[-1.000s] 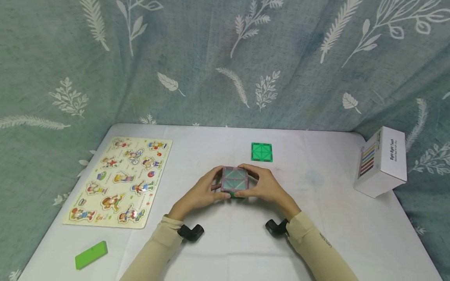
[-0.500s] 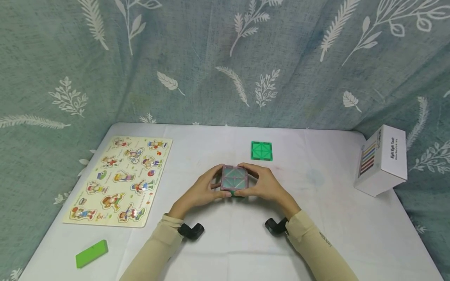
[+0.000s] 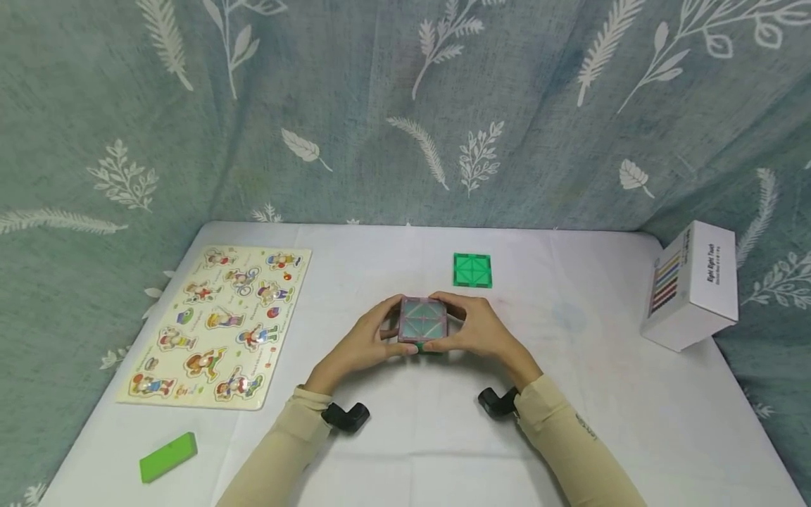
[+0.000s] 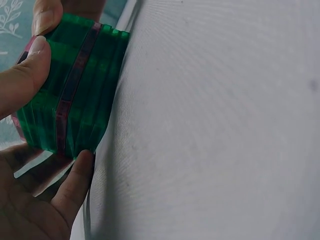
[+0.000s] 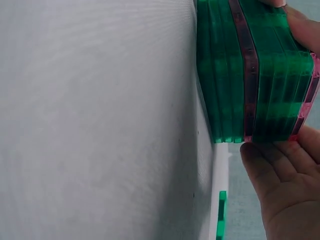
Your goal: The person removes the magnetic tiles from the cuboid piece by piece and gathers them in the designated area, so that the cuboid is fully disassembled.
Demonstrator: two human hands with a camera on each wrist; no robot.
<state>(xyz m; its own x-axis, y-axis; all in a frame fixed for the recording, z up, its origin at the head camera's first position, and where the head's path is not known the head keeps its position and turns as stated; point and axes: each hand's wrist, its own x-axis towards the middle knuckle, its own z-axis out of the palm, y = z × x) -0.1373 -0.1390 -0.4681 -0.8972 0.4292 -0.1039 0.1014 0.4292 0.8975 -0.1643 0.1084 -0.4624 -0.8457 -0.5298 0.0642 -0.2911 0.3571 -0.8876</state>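
Observation:
A squared stack of translucent magnetic tiles (image 3: 422, 320) stands on the white cloth between my two hands. Most of its layers are green; a pink tile lies on top and another pink one runs through the middle of the stack (image 4: 80, 90). My left hand (image 3: 365, 339) grips the left side, thumb at the near face and fingers along the side and back. From the right, my right hand (image 3: 478, 327) holds it the same way, its thumb close to the left one. In the right wrist view its fingers (image 5: 265, 167) reach the stack's side.
A single green tile (image 3: 472, 270) lies beyond the stack. On the left is a wooden picture puzzle board (image 3: 215, 327), with a bright green block (image 3: 168, 458) nearer the front edge. A white box (image 3: 690, 289) stands at the right edge. A patterned curtain (image 3: 405, 113) hangs behind.
Both hands keep their hold on the stack, and it stays in place. The head view has shifted very slightly.

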